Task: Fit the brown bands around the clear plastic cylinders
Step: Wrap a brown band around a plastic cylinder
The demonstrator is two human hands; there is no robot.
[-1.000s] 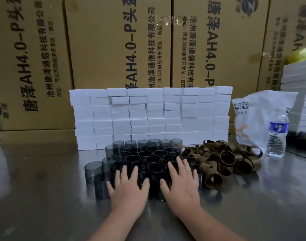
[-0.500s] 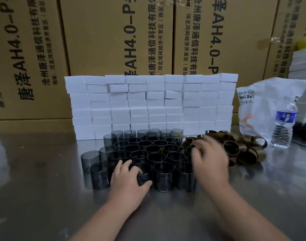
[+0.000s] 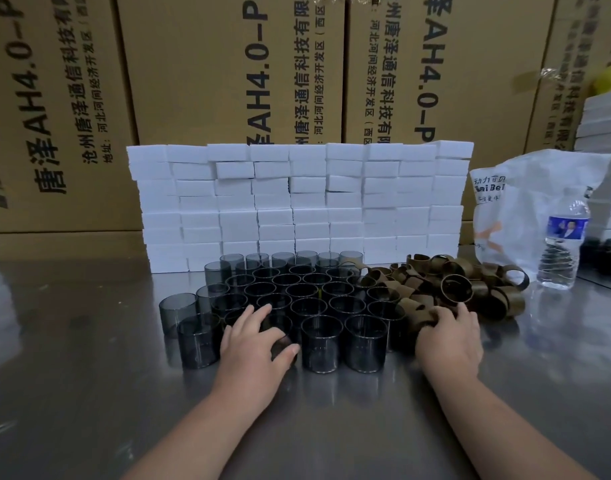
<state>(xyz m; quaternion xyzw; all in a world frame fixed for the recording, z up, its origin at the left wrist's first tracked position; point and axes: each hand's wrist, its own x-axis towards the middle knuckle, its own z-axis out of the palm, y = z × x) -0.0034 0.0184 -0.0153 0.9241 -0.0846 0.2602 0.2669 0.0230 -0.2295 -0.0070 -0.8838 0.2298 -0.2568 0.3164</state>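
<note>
Head view looks down on a shiny metal table (image 3: 89, 393) where the clear plastic cylinders (image 3: 323, 341) stand upright, packed in rows at the centre. The left hand (image 3: 254, 342) curls round a front-row cylinder (image 3: 280, 336), with the thumb on its near side and the fingers over its rim. Just to the right of the cylinders, touching them, lies the heap of brown bands (image 3: 456, 289). The right hand (image 3: 449, 339) rests on the heap's near edge with its fingers bent down among the bands, and I cannot tell whether they pinch one. Behind stands a wall of white blocks (image 3: 297, 202) before cardboard boxes (image 3: 210, 71). A water bottle (image 3: 562, 244) and a white bag (image 3: 519, 202) sit at the far right.
</note>
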